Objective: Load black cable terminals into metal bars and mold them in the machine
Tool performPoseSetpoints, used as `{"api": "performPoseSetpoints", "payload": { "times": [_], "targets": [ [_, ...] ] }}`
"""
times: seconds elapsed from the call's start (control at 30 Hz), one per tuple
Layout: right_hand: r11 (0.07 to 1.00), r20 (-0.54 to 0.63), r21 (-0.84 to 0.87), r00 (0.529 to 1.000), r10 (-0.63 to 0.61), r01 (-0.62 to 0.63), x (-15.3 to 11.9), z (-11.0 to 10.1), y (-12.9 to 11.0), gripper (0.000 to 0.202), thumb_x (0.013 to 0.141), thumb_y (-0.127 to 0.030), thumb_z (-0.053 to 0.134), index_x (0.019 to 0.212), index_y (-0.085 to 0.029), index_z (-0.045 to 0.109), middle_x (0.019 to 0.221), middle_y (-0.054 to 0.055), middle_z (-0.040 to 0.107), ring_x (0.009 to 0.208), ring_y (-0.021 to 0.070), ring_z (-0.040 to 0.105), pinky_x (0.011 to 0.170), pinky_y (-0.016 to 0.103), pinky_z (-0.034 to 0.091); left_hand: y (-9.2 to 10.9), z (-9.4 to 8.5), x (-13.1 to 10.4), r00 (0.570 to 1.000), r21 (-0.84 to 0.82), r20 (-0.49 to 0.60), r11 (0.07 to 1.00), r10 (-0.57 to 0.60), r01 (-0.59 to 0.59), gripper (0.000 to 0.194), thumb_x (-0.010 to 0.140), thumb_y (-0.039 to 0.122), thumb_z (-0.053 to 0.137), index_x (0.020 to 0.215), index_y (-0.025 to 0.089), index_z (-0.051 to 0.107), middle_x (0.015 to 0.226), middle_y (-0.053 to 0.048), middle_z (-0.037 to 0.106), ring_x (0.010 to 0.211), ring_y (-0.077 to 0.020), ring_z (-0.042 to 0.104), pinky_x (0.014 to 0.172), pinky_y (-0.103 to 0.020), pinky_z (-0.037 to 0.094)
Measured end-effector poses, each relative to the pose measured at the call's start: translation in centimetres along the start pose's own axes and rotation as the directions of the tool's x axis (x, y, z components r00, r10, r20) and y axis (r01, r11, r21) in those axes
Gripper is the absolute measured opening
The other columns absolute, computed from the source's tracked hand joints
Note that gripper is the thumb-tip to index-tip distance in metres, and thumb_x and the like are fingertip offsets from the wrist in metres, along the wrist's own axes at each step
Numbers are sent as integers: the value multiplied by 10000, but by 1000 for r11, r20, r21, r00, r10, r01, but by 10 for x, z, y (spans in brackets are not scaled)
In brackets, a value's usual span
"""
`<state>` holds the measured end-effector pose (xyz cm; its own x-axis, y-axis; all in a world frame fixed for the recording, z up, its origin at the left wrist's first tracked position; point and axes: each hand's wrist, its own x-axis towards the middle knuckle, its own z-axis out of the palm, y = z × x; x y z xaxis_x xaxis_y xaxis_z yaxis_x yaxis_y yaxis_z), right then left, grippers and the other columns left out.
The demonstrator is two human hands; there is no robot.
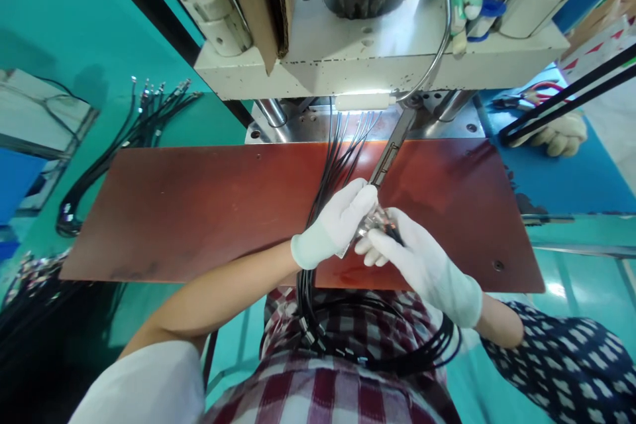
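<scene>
My left hand [342, 218], in a white glove, is closed around the near end of a long metal bar [393, 149] that slants up to the machine. Against it, my right hand [422, 258], also gloved, has its fingers wrapped round a bunch of shiny metal cable ends [376, 220]. Black cables [307, 291] loop from there across my lap and back up past my left wrist. Their thin far ends [348, 126] lie at the machine's base under a white lamp [365, 102].
A reddish-brown board [213, 212] spans the front of the white press [308, 76]. More black cables [134, 122] lie at the left, with a dark pile [40, 285] below. Pliers [517, 101] and a work glove [561, 134] rest on a blue surface [591, 179] at right.
</scene>
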<state>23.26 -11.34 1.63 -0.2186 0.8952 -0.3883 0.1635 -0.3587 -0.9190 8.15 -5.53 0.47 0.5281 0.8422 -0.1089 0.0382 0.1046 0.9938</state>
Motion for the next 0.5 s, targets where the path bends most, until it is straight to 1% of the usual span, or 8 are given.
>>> {"api": "performPoseSetpoints", "payload": {
  "times": [0.07, 0.13, 0.2, 0.33, 0.4, 0.5],
  "targets": [
    [997, -53, -39, 997, -64, 62, 0, -3, 0, 203, 945, -394, 552, 914, -195, 527, 863, 27, 699, 779, 170, 662, 747, 299, 535, -1, -5, -1, 999, -22, 35, 1000, 8, -7, 416, 1030, 525, 368, 800, 187, 447, 679, 35, 433, 605, -101, 436, 618, -256, 396],
    [986, -83, -131, 990, -112, 101, 1, -7, -3, 188, 910, -372, 586, 872, -191, 559, 860, 15, 678, 801, 171, 629, 750, 291, 507, -3, -8, 0, 998, -12, 39, 999, 53, -53, 414, 1031, 513, 383, 787, 184, 447, 692, 28, 448, 622, -103, 433, 628, -256, 398],
    [976, -98, -200, 989, -109, 88, 3, -11, -7, 172, 874, -354, 616, 855, -183, 610, 857, 6, 678, 788, 165, 606, 739, 283, 488, -5, -11, 1, 995, 1, 50, 997, 82, -82, 423, 1034, 504, 381, 770, 180, 446, 706, 21, 463, 639, -104, 429, 643, -258, 402],
    [970, -139, -244, 989, -54, 18, 5, -16, -11, 196, 795, -337, 695, 919, -187, 675, 858, -8, 711, 772, 168, 624, 735, 282, 489, -7, -13, 3, 991, -33, 99, 996, 85, -82, 435, 1039, 506, 361, 766, 179, 444, 693, 20, 464, 625, -103, 428, 618, -256, 395],
    [958, -157, -286, 984, -82, 34, 4, -16, -10, 211, 766, -328, 718, 921, -193, 675, 841, -10, 714, 751, 173, 630, 701, 284, 487, -7, -14, 3, 990, -52, 117, 996, 84, -79, 431, 1040, 507, 357, 774, 179, 444, 688, 23, 458, 612, -99, 422, 603, -254, 390],
    [911, -191, -406, 968, -160, 71, 3, -17, -6, 207, 774, -358, 728, 887, -194, 673, 824, 0, 712, 728, 182, 634, 672, 297, 475, -8, -14, 3, 989, -68, 128, 995, 74, -66, 430, 1039, 512, 351, 778, 180, 434, 696, 23, 455, 602, -96, 419, 587, -253, 389]
  ]
}}
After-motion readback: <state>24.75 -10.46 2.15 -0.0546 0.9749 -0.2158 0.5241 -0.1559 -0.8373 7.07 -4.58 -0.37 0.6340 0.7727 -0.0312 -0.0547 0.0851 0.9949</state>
